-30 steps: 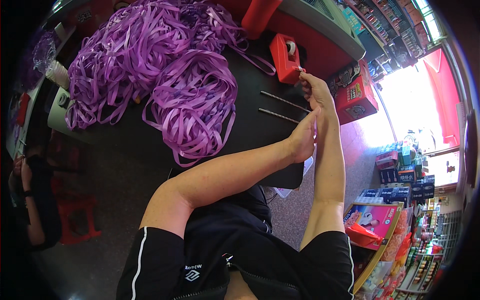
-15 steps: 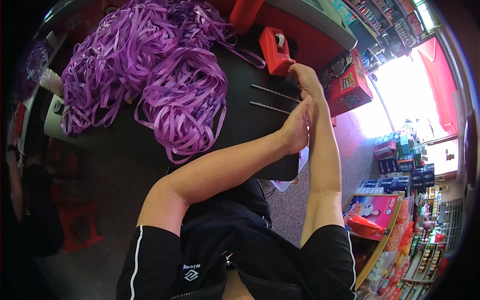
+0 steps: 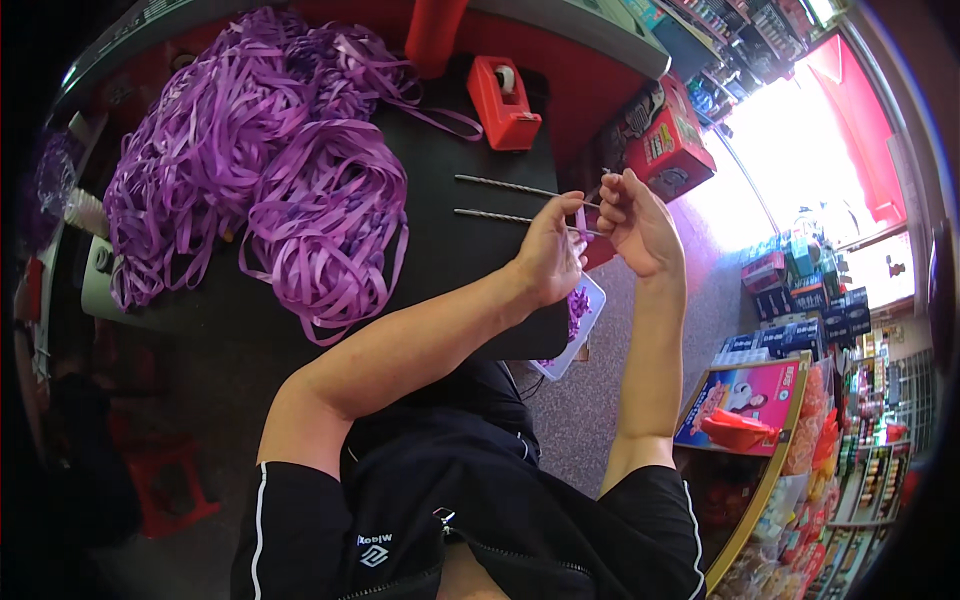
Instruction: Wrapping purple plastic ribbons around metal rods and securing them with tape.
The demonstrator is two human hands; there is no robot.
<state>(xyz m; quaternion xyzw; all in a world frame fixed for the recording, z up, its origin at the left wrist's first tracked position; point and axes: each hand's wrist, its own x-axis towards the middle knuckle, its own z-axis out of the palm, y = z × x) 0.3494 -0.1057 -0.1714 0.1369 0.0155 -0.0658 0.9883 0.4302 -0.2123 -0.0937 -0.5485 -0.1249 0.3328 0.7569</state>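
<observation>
While the left hand [image 3: 543, 256] is touching a ribbon [image 3: 581, 222] by two rods [image 3: 500, 185], the right hand [image 3: 642, 230] is facing it — I cannot tell either's grip.

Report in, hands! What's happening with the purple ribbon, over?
Left hand by two metal rods; right hand beside it, partly curled. Purple ribbon strip between hands. Red tape dispenser beyond rods.
</observation>
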